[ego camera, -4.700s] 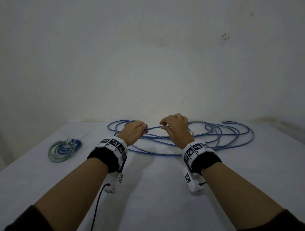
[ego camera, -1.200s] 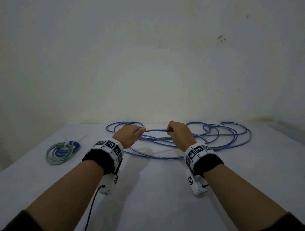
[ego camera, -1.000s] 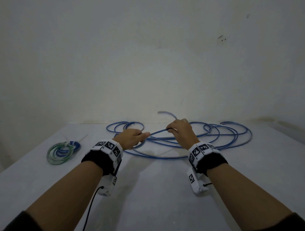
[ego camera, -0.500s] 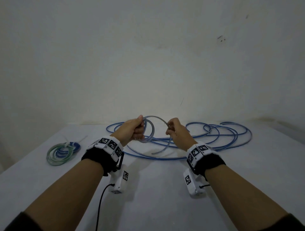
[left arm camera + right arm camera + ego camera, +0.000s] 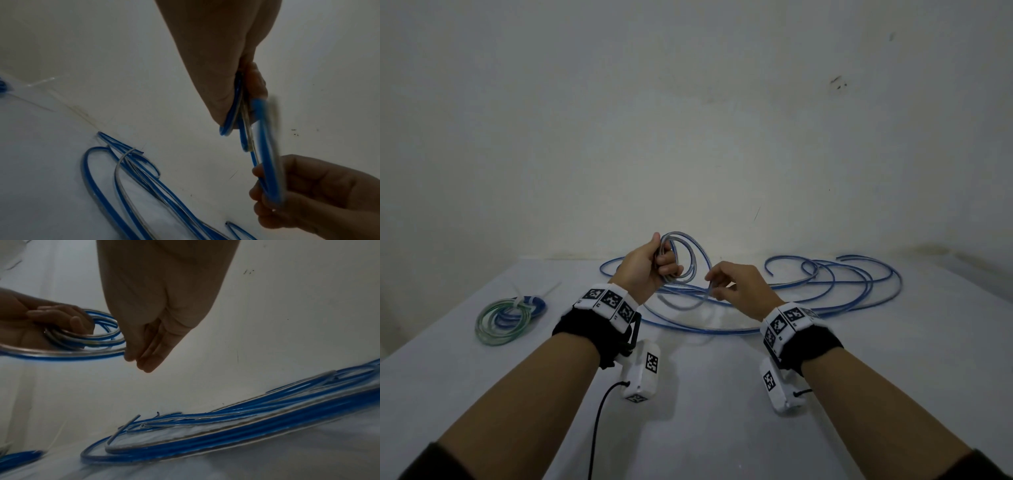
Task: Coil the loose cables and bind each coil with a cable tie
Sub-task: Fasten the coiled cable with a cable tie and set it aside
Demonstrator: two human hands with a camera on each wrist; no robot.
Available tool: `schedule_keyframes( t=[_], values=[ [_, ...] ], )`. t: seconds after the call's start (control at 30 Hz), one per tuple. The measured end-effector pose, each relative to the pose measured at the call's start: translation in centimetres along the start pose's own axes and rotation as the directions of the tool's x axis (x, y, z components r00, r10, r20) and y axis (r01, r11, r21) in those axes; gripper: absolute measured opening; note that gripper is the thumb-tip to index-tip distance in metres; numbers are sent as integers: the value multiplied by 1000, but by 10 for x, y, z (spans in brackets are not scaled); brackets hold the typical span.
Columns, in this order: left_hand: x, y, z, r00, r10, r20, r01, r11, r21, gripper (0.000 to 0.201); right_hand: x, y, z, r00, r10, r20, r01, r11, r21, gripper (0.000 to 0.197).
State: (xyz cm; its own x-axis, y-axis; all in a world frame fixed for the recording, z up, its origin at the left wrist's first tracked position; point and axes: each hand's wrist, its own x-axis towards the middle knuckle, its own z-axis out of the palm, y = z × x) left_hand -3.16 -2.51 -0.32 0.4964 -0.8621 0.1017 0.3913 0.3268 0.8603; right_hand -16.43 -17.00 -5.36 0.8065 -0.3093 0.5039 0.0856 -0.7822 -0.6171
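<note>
A long blue-and-clear cable (image 5: 859, 284) sprawls in loose loops over the far part of the white table (image 5: 722, 428). My left hand (image 5: 664, 265) is raised above the table and grips a small coil of two or three loops (image 5: 690, 255) of this cable; the same coil (image 5: 98, 337) shows in the right wrist view. Just to its right, my right hand (image 5: 714, 289) pinches the strand that leads off the coil (image 5: 269, 178) between thumb and fingers. The rest of the cable (image 5: 226, 434) lies flat below both hands.
A finished green and blue coil (image 5: 506, 315) bound with a white cable tie (image 5: 518, 301) lies at the table's left. A pale wall (image 5: 688, 137) stands right behind the table. A black lead (image 5: 599, 418) hangs from my left wrist camera.
Both hands have lifted off the table. The left hand went from holding one strand to gripping a small coil, and the right hand has fed another loop onto it.
</note>
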Motion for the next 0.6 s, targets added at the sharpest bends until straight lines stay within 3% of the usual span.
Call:
schedule_keyframes(
  t=[0.23,0.33,0.6],
  values=[
    [2,-3,4,999,39,-27,-40,998,-56,40,0,-3,7,999,-4,37,5,999,-32,4],
    [2,-5,12,998,61,-16,-62,998,-33,40,0,-6,11,997,14,77,-11,999,-47,8],
    [7,-17,7,989,145,14,-142,935,325,31,0,-13,14,978,96,184,-92,995,-32,8]
  ],
)
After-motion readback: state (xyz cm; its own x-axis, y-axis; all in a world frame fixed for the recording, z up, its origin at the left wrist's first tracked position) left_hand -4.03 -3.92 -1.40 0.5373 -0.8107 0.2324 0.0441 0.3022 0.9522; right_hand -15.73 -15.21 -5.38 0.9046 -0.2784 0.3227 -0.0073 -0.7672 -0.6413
